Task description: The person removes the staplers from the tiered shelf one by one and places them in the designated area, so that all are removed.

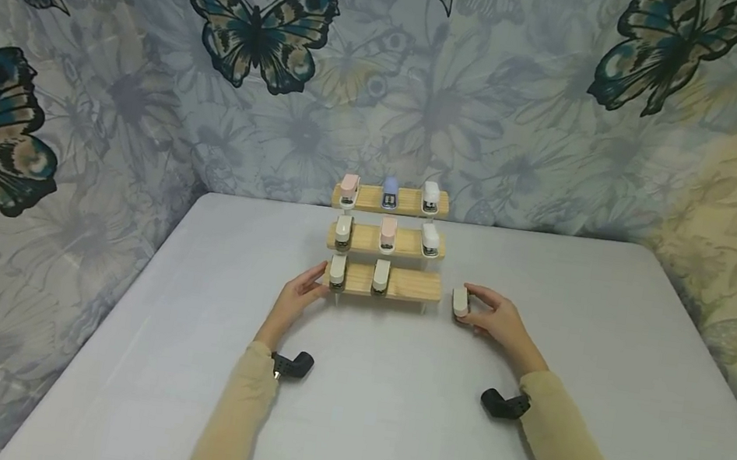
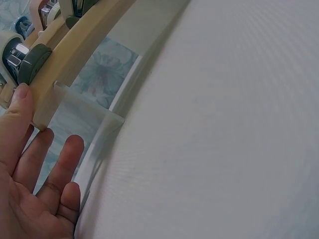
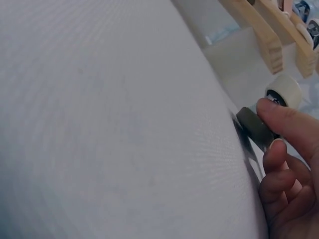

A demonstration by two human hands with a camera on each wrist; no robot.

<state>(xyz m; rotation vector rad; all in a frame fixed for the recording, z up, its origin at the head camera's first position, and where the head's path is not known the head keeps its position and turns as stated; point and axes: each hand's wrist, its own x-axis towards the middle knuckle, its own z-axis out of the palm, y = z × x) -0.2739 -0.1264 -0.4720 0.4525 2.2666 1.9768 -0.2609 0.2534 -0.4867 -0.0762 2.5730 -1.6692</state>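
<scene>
A tiered wooden shelf rack (image 1: 361,282) with clear supports holds several mini staplers. My left hand (image 1: 299,295) is at the left end of its lowest board, thumb beside the dark green base of a white-topped stapler (image 1: 337,271) and fingers round the board's end (image 2: 45,112). In the left wrist view the other fingers (image 2: 65,159) spread apart, off the wood. Right of the rack, my right hand (image 1: 498,316) pinches a cream-topped mini stapler (image 1: 460,303) with a dark green base (image 3: 254,127) between thumb and fingers, close over the table.
On the lowest board a second white stapler (image 1: 381,277) stands mid-board, with bare wood to its right. Pink, blue and white staplers sit on the upper boards, among them a blue one (image 1: 390,192). The white table (image 1: 377,420) meets a butterfly-patterned wall (image 1: 427,112) behind the rack.
</scene>
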